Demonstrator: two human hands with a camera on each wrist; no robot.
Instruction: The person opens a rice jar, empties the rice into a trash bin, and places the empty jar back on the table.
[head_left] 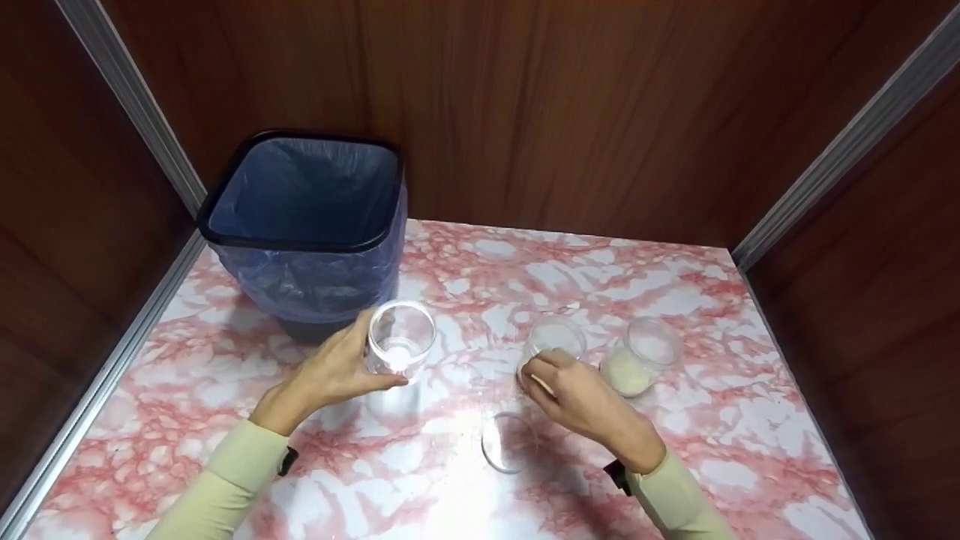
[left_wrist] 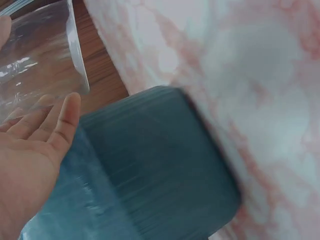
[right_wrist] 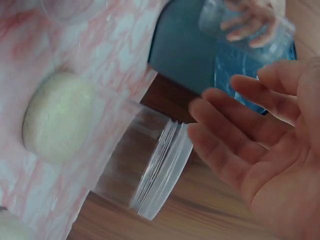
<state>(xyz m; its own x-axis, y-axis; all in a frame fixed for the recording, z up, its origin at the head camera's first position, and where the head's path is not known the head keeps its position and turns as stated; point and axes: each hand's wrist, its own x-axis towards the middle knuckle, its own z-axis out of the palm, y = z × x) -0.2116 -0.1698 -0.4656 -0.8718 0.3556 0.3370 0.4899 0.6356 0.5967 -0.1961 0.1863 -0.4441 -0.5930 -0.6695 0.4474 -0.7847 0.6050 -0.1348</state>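
Note:
My left hand (head_left: 337, 371) grips a clear plastic jar (head_left: 402, 334) around its side, raised above the table by the bin. This jar looks see-through with nothing inside. My right hand (head_left: 577, 394) is beside a second clear jar (head_left: 556, 335), which stands upright. In the right wrist view, that jar (right_wrist: 135, 150) has a whitish filling (right_wrist: 60, 117) at its base and a pale ribbed top. The right fingers (right_wrist: 220, 155) are loosely extended right by that top. To its right stands a third clear jar (head_left: 652, 341) with a similar whitish filling.
A bin (head_left: 300, 247) with a black rim and blue liner stands at the back left. A round clear lid (head_left: 510, 442) lies on the red-and-white marbled table (head_left: 420, 480) between the arms. Brown wood-look panels (head_left: 480, 112) enclose the back and sides.

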